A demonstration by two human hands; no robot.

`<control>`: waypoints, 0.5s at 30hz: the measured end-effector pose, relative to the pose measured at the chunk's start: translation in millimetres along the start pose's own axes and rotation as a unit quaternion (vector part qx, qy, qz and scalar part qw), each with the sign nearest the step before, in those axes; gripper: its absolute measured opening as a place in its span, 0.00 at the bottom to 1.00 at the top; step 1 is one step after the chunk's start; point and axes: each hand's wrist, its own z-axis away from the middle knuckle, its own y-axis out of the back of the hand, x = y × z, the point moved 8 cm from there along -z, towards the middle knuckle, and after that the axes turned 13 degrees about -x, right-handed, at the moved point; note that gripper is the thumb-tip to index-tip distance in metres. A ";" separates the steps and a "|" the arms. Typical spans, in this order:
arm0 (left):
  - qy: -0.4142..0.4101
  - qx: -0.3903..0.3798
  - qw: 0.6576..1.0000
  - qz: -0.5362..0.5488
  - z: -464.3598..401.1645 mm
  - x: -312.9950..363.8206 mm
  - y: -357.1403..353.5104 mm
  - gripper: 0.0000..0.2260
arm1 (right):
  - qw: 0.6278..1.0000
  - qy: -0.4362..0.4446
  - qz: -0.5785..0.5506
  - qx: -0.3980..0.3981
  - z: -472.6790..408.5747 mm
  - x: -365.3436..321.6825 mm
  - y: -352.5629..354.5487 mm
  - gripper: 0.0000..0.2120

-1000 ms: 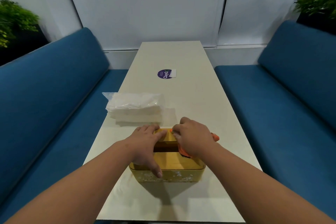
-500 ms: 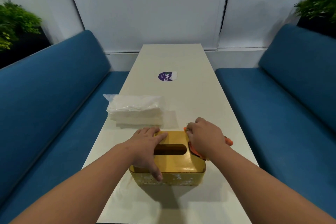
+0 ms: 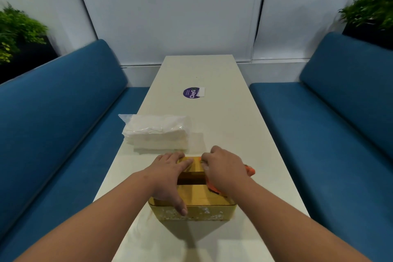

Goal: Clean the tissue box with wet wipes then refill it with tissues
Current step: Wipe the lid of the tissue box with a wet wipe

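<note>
A yellow tissue box (image 3: 196, 197) with a dark slot in its lid stands on the near part of the pale table (image 3: 225, 125); its front wall is speckled white. My left hand (image 3: 169, 174) lies flat on the box's left side, thumb down over the front wall. My right hand (image 3: 225, 167) presses an orange wipe (image 3: 249, 169) onto the lid's right side; most of the wipe is hidden under the palm. A clear-wrapped pack of white tissues (image 3: 157, 133) lies on the table just beyond the box, to the left.
A round purple sticker (image 3: 190, 93) sits mid-table. Blue benches run along both sides: left bench (image 3: 55, 134), right bench (image 3: 323, 134). Potted plants stand behind each backrest. White wall panels close off the far end.
My right hand with the orange wipe slid out to the lid's right edge, then came back toward the middle and far edge. My left hand stayed on the box.
</note>
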 end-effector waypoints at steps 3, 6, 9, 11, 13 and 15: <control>-0.003 0.004 1.000 -0.001 1.2 1.9 2.8 0.61 | 1.000 0.012 -0.006 0.000 0.4 -8.6 -1.8 0.14; 0.000 0.001 1.000 -0.004 1.7 0.8 4.0 0.60 | 0.999 -0.039 -0.014 0.001 2.4 24.2 5.1 0.16; 0.001 0.000 1.000 0.001 2.7 0.6 3.9 0.60 | 0.999 -0.048 0.001 0.009 2.8 24.7 10.2 0.14; 0.000 0.000 1.000 -0.003 3.0 2.5 4.3 0.61 | 1.000 -0.016 0.016 0.012 2.3 3.1 8.3 0.13; -0.001 0.000 1.000 0.000 3.2 3.7 3.3 0.61 | 1.000 0.001 0.018 0.011 2.8 -6.0 3.8 0.13; 0.000 0.000 1.000 0.003 3.6 2.8 1.6 0.60 | 1.000 -0.019 0.005 0.015 3.2 7.8 5.4 0.14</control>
